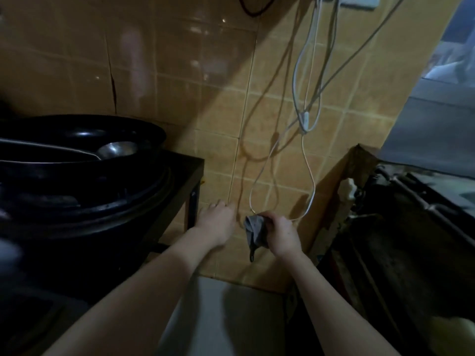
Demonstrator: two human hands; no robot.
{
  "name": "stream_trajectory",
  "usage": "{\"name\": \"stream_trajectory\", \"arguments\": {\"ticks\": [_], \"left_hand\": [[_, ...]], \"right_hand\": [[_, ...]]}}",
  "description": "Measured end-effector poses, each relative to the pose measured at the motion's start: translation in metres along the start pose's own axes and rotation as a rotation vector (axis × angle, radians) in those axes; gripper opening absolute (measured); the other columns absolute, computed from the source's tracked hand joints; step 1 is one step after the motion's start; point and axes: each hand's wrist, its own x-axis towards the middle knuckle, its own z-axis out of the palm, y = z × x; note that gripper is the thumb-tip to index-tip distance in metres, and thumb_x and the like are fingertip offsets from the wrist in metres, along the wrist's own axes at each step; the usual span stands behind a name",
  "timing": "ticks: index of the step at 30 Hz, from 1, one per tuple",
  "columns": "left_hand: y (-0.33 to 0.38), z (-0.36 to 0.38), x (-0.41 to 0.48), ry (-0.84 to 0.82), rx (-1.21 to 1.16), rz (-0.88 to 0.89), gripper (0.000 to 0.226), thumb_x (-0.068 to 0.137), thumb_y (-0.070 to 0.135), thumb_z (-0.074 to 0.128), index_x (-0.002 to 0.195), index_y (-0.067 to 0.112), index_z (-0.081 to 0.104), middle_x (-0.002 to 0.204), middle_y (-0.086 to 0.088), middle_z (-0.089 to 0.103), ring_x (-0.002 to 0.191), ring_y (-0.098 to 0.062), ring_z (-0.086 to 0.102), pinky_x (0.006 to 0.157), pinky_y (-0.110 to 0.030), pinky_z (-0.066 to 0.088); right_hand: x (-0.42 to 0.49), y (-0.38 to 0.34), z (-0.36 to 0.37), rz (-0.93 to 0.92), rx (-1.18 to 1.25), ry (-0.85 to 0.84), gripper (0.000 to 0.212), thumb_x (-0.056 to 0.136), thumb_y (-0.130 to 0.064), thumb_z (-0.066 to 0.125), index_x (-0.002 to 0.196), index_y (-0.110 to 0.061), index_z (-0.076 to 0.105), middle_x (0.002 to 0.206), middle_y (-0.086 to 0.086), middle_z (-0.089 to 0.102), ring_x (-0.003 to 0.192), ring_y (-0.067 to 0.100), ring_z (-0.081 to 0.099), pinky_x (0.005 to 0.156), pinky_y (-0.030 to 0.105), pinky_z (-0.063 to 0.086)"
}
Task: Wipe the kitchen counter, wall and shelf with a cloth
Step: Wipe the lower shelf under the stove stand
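- Head view: the right hand (282, 235) is gripping a bunched grey cloth (253, 231), fingers curled round it, and is holding it against the tan tiled wall (257, 150) low down, above the pale surface (231, 317).
- The left hand (218, 222) is lying open just left of the cloth, fingers reaching out to the wall and holding nothing.
- White cables (305, 119) are hanging down the wall, and their lowest loop is dangling just above the cloth.
- A black wok (77, 134) with a metal ladle (115, 150) in it is sitting on a black stand (180, 170) at the left.
- A dark stove (411, 214) is standing at the right, behind a cardboard sheet (334, 188).
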Motion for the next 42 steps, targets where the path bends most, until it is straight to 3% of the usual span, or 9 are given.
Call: {"name": "stream_trajectory", "arguments": {"ticks": [15,22,32,42], "left_hand": [[-0.016,-0.169,-0.038,-0.06,0.028,0.057,0.04,0.096,0.029,0.042,0.134,0.015,0.039,0.134,-0.014,0.043,0.119,-0.033,0.045,0.094,-0.043,0.039],[-0.025,-0.233,-0.074,-0.108,-0.009,0.029,0.036,0.097,0.03,0.041,0.128,0.013,0.043,0.128,-0.013,0.045,0.115,-0.034,0.046,0.094,-0.046,0.042],[-0.034,-0.316,-0.11,-0.135,-0.062,-0.018,0.041,0.098,0.031,0.041,0.136,0.016,0.039,0.137,-0.011,0.041,0.122,-0.032,0.043,0.101,-0.046,0.04],[-0.059,-0.343,-0.123,-0.091,-0.071,-0.131,0.039,0.098,0.031,0.04,0.134,0.018,0.04,0.131,-0.008,0.045,0.115,-0.027,0.047,0.092,-0.038,0.041]], "right_hand": [[-0.026,-0.099,-0.135,-0.067,-0.029,-0.017,0.036,0.091,-0.003,0.048,0.12,-0.023,0.059,0.116,0.006,0.065,0.107,0.026,0.06,0.087,0.041,0.053],[-0.043,-0.143,-0.191,-0.136,-0.082,-0.052,0.038,0.09,0.0,0.046,0.117,-0.022,0.061,0.113,0.006,0.066,0.105,0.026,0.061,0.078,0.032,0.048],[-0.051,-0.199,-0.241,-0.138,-0.119,-0.104,0.031,0.093,-0.009,0.043,0.113,-0.025,0.061,0.108,0.004,0.067,0.1,0.026,0.063,0.081,0.041,0.055],[-0.04,-0.207,-0.244,-0.191,-0.094,-0.134,0.034,0.088,-0.009,0.049,0.107,-0.033,0.063,0.102,-0.004,0.069,0.093,0.018,0.066,0.069,0.023,0.047]]}}
